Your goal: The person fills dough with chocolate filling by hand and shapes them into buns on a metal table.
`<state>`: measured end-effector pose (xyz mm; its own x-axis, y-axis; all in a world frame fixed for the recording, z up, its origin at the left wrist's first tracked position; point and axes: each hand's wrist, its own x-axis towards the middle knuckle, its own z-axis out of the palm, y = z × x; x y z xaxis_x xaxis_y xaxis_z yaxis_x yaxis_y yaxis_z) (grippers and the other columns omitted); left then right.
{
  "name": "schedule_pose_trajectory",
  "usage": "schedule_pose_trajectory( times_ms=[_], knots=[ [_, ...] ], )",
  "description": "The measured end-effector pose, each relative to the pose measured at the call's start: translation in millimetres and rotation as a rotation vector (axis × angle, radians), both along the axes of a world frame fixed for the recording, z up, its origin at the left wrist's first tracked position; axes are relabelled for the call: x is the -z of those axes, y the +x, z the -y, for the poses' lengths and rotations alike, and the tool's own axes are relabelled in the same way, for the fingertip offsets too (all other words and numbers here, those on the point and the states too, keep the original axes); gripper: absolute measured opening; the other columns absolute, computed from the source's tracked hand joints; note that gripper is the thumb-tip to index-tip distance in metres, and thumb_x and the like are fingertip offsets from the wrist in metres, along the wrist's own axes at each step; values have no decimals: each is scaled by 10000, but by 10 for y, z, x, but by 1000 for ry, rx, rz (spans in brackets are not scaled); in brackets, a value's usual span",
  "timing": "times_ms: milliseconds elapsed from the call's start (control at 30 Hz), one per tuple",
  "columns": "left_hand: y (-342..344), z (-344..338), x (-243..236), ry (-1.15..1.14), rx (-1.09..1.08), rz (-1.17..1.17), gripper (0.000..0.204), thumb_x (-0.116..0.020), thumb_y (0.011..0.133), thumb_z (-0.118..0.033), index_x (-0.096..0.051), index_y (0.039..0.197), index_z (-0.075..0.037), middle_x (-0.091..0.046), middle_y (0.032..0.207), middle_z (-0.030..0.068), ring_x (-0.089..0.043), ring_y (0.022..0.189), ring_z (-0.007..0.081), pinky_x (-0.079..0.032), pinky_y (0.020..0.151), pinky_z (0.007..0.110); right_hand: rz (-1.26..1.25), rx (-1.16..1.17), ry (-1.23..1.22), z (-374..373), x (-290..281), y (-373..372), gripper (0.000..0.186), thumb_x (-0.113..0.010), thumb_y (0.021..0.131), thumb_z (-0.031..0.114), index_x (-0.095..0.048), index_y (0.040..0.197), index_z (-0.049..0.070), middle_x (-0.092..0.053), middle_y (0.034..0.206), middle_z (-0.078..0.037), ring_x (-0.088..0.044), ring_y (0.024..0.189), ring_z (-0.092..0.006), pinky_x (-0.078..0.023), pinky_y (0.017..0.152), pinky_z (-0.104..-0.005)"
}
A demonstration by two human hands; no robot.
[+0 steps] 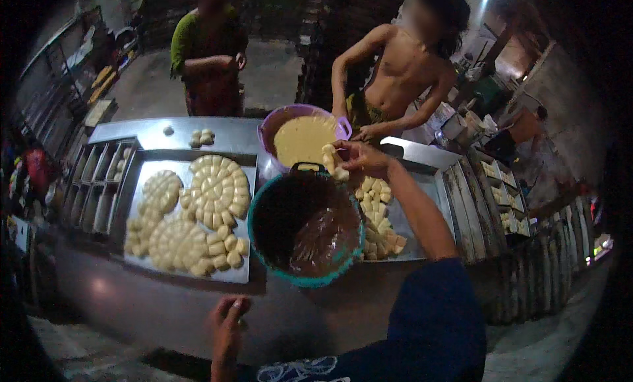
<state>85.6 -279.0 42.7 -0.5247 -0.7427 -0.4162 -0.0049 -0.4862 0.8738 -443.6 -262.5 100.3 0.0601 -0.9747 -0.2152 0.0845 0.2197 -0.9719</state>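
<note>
Above the far rim of a teal tub (pixel 306 278) with brown, glossy contents, my right hand (pixel 358 156) grips a short string of pale dough pieces (pixel 333 163). Just behind it sits a purple tub (pixel 270 131) of yellow batter. At the table's near edge my left hand (pixel 229 319) is curled closed; I cannot make out what, if anything, is inside it. To its upper left, a metal tray (pixel 138 171) holds several round clusters of dough (pixel 214 187). Another tray (pixel 425 197) with dough pieces (pixel 376 204) lies right of the teal tub.
Two people stand across the steel table (pixel 112 276): one in green (pixel 194 45), one shirtless (pixel 395 78) with hands by the purple tub. Divided molds stand left (pixel 95 177) and right (pixel 491 197). Another person (pixel 524 131) is at the right rear.
</note>
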Motion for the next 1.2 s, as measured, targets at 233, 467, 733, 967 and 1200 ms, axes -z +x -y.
schedule_pose_trajectory(
  times_ms=[233, 467, 733, 967, 1200],
  knots=[
    [-698, -422, -103, 505, 334, -457, 387, -485, 1030, -266, -509, 1326, -18, -613, 1222, 100, -610, 1080, 198, -473, 972, 347, 497, 348, -192, -997, 157, 2396, 775, -684, 819, -75, -327, 1479, 120, -483, 1390, -79, -488, 1277, -208, -457, 1047, -367],
    [-395, -661, -155, 445, 297, -421, 308, -523, 1004, -329, -538, 1205, -95, -601, 1187, 30, -571, 1128, 168, -456, 1004, 381, 527, 457, -205, -1477, 380, 3291, 786, -669, 835, -62, -289, 1496, 129, -497, 1375, -93, -483, 1277, -224, -470, 1016, -371],
    [-295, -719, -8, 472, 57, -499, 235, -558, 995, -318, -535, 1109, -114, -601, 1085, 22, -590, 991, 136, -497, 873, 317, 383, 712, -216, -1711, 742, 3609, 506, -646, 869, -38, -546, 1339, 121, -585, 1280, -133, -574, 1190, -259, -543, 915, -360],
    [-255, -733, -211, 26, 70, -316, 221, -683, 906, -106, -550, 1078, -72, -619, 1034, 40, -606, 926, 115, -506, 803, 271, -1334, 355, -607, -1725, 336, 3730, 389, -711, 806, 55, -662, 1191, 76, -615, 1207, -138, -639, 1069, -285, -567, 839, -360],
    [-21, -709, -234, -199, 259, -205, 162, -655, 915, -80, -625, 1056, -6, -640, 997, 52, -597, 934, 100, -491, 780, 242, -1034, 310, -438, -1724, -52, 3657, 383, -737, 770, 44, -669, 1145, 89, -625, 1002, -93, -664, 860, -248, -559, 700, -357]
  ],
)
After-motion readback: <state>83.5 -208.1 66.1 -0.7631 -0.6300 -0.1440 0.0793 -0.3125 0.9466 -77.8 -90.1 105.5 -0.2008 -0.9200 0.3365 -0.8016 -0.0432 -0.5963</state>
